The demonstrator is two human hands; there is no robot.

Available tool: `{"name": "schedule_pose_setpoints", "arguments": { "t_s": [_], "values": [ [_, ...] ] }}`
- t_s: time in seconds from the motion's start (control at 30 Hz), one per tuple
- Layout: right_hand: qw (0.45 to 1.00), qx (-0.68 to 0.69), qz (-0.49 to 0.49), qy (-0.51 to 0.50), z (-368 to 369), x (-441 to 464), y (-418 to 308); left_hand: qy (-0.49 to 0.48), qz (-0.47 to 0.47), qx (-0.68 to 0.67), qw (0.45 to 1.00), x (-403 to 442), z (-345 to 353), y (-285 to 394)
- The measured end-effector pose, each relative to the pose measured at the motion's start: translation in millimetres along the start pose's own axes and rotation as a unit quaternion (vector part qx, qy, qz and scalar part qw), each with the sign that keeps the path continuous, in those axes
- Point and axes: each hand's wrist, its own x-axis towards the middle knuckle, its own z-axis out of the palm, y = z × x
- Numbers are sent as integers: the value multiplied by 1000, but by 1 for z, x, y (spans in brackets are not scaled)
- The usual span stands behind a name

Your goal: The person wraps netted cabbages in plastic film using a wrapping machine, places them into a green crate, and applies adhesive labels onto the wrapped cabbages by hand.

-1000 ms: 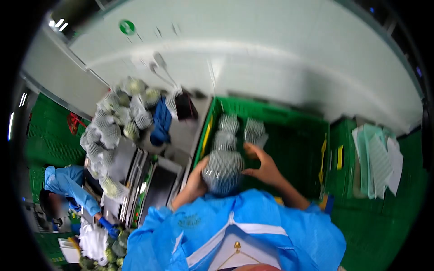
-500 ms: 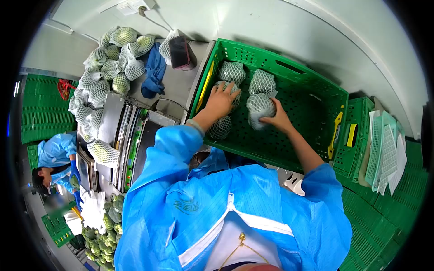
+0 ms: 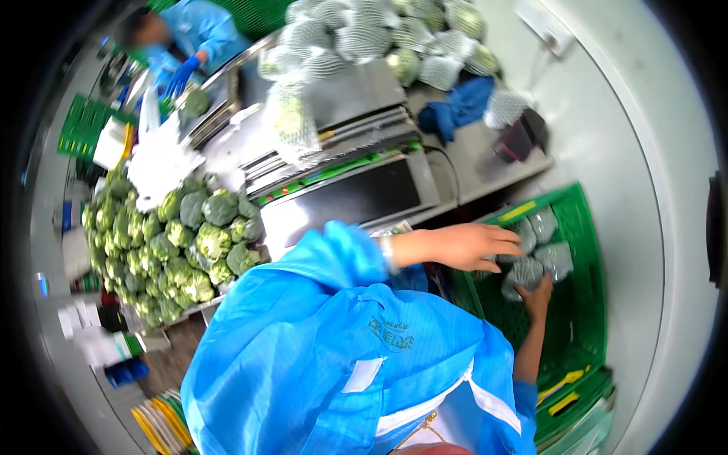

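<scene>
Netted bundles (image 3: 526, 232) half out of sight behind the loosely spread left hand (image 3: 481, 246); right hand (image 3: 537, 294) against another bundle (image 3: 522, 273), grip unclear.

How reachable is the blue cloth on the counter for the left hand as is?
Probably yes: the left hand is over the green crate, and nothing visible blocks the way to the blue cloth; only a dark cable lies near the path.
</scene>
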Motion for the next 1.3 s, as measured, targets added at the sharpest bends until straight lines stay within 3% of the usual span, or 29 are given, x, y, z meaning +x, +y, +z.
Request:
{"name": "schedule_pose_setpoints", "arguments": {
  "t_s": [0.03, 0.1, 0.17, 0.2, 0.27, 0.3, 0.33, 0.37, 0.4, 0.47, 0.5, 0.57, 0.6, 0.67, 0.8, 0.83, 0.87, 0.9, 0.93, 1.0, 1.03, 1.07, 1.13, 1.2, 1.23, 1.27, 1.3],
  "values": [
    [999, 36, 25, 27, 2, 8, 13, 43, -32, -2, 999, -32, -39, 10],
    [980, 139, 54, 129, -24, 12, -53, 191, -210, 48, 958, -107, -116, 15],
    [957, 236, 36, 164, -37, 16, -132, 464, -331, 102, 815, -201, -172, -19],
    [948, 274, 8, 163, -35, 22, -171, 541, -364, 245, 718, -250, -199, -43],
    [952, 276, -87, 103, -21, 28, -263, 527, -394, 337, 673, -304, -244, -54],
    [934, 318, -161, 28, -11, 36, -310, 516, -377, 313, 702, -320, -257, -68],
    [943, 289, -160, -43, -6, 35, -364, 502, -359, 288, 732, -336, -265, -90],
    [938, 252, -224, -83, 7, 42, -403, 509, -324, 181, 777, -358, -269, -132],
    [909, 233, -333, -92, 21, 52, -445, 550, -310, 0, 775, -336, -274, -119],
    [875, 202, -424, -115, 55, 76, -510, 522, -388, -19, 759, -329, -288, -128],
    [873, 228, -402, -158, 75, 89, -537, 515, -437, -13, 737, -323, -295, -132],
    [864, 235, -394, -209, 110, 117, -580, 439, -454, 34, 774, -309, -300, -128],
    [858, 207, -430, -190, 134, 132, -589, 402, -460, 61, 789, -302, -301, -125],
    [892, 142, -370, -220, 134, 127, -610, 390, -524, 83, 753, -298, -297, -121],
    [849, 189, -432, -239, 130, 144, -590, 446, -431, -29, 784, -329, -286, -118],
    [841, 245, -403, -264, 118, 143, -582, 473, -402, -64, 782, -336, -283, -107],
    [849, 227, -429, -211, 111, 149, -567, 513, -407, -48, 754, -343, -281, -87],
    [873, 217, -395, -189, 99, 151, -555, 552, -407, -29, 727, -353, -277, -66],
    [900, 192, -372, -125, 94, 156, -535, 556, -426, 149, 698, -378, -266, -60],
    [933, 106, -344, -9, 92, 159, -506, 512, -584, 266, 571, -395, -245, -21],
    [942, 14, -335, 2, 94, 154, -501, 493, -600, 298, 555, -398, -229, -14],
    [943, -78, -322, 11, 98, 148, -499, 454, -615, 308, 566, -398, -213, -18],
    [928, -94, -357, 59, 127, 142, -503, 406, -613, 341, 585, -377, -187, -32],
    [935, -20, -355, -13, 156, 150, -511, 466, -583, 329, 578, -374, -173, -70],
    [914, -3, -404, 28, 164, 156, -511, 475, -578, 299, 592, -375, -177, -74],
    [921, 107, -362, -98, 154, 160, -512, 486, -549, 238, 637, -381, -187, -71],
    [899, 212, -309, -226, 136, 164, -507, 469, -568, 81, 671, -393, -196, -60]
  ]
}}
